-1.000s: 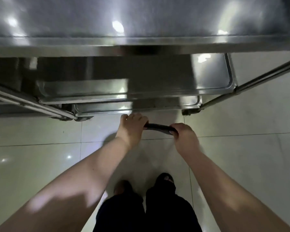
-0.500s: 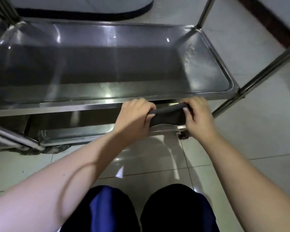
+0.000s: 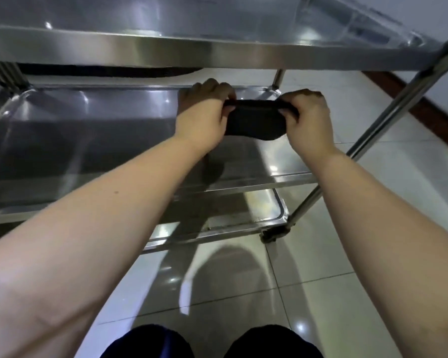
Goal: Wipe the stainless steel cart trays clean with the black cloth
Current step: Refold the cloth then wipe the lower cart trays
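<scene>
Above middle tray [image 3: 88, 140], left hand [image 3: 202, 122] and right hand [image 3: 308, 122] grip black cloth [image 3: 256, 122], hiding ends.

On my feed the shiny steel top tray [image 3: 166, 50] is chopped off at 12 and 9 o'clock. Both ends of the folded black cloth [image 3: 254, 122] vanish inside the left hand [image 3: 202, 120] and right hand [image 3: 308, 122].

Three-tier stainless steel cart [image 3: 388, 130] stood on glossy tiled floor [image 3: 321, 293], filling view from 9 to 2 o'clock. Top tray [image 3: 166, 51], middle tray [image 3: 88, 140], bottom tray [image 3: 267, 210] stacked, all glaring with reflections. Caster [image 3: 273, 233] at cart's 4 o'clock corner touched floor.
</scene>
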